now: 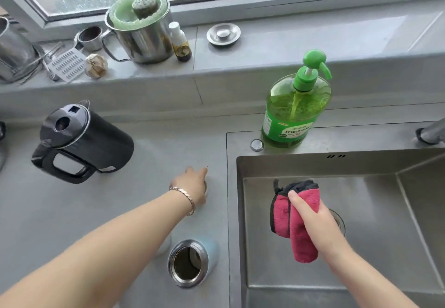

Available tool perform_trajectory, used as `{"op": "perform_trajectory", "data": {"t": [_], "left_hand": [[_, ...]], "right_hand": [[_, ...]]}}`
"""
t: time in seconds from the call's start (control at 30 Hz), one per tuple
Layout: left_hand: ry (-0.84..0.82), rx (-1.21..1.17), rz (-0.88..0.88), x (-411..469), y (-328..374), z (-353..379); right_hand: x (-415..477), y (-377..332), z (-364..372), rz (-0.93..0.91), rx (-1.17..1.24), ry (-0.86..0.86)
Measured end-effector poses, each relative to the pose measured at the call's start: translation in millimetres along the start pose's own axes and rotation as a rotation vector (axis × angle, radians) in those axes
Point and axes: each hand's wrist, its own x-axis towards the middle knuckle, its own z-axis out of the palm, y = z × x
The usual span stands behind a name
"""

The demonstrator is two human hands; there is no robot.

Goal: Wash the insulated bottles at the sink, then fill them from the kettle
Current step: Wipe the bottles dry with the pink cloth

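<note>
Where the grey table [144, 158] meets the near edge of the view, a pale blue insulated bottle with a bare steel mouth [190, 265] stands upright and uncapped. It is just left of the stainless steel sink [361, 165] and just beside your left forearm. A pale shape next to it is mostly hidden under that forearm, and you cannot tell what it is.

Over the sink basin your right hand [313, 218] grips a folded pink cloth with dark grey edging [298, 235]. The thumb lies across its front and the cloth hangs down from your grip.

Your left hand [192, 184], with a metal bracelet [186, 197] at the wrist, reaches low over the table beyond the bottle. Its fingers point away from the camera, so you cannot tell whether they are straight or curled round something.

Farther left, a black electric kettle with a closed lid [81, 141] sits on the table, handle toward you, well apart from the bottle. On the sink's back rim stands a green pump bottle of dish soap [296, 110].

Farthest away, the window sill [289, 49] carries several things:
- a steel pot with a green lid [139, 33]
- a small brown bottle [180, 45]
- a round steel sink plug [223, 33]
- a metal grater [67, 65]
- a garlic bulb [96, 65]
</note>
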Motion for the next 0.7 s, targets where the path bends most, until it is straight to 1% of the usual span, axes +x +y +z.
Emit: {"op": "perform_trajectory", "data": {"t": [0.1, 0.13, 0.23, 0.27, 0.33, 0.37, 0.43, 0.5, 0.57, 0.63, 0.7], "left_hand": [[0.042, -0.286, 0.037, -4, -4, -8], [0.07, -0.43, 0.061, -10, -4, -16], [0.093, -0.976, 0.17, -46, 11, -47], [0.108, -1.106, 0.223, -63, 18, -57], [0.171, -1.257, 0.348, -97, 31, -68], [0.214, -1.287, 0.41, -115, 38, -70], [0.323, -1.26, 0.52, -146, 50, -68], [0.463, -1.183, 0.623, -167, 58, -61], [0.569, -1.094, 0.734, -176, 61, -52], [0.639, -0.989, 0.826, -181, 61, -43], [0.661, -0.977, 0.847, -185, 61, -37]], "right_hand": [[6, -2, 2, 0.026, -0.002, -0.018], [6, -4, 3, 0.037, 0.033, -0.023], [-2, -20, 5, 0.093, 0.233, -0.033], [-6, -26, 4, 0.079, 0.284, -0.048], [-19, -36, 5, 0.0, 0.329, -0.126], [-27, -39, 8, -0.057, 0.327, -0.178], [-46, -45, 16, -0.193, 0.294, -0.238], [-61, -48, 19, -0.306, 0.268, -0.215], [-71, -51, 14, -0.317, 0.247, -0.204], [-78, -51, 5, -0.275, 0.241, -0.245], [-87, -49, 1, -0.278, 0.212, -0.244]]}}
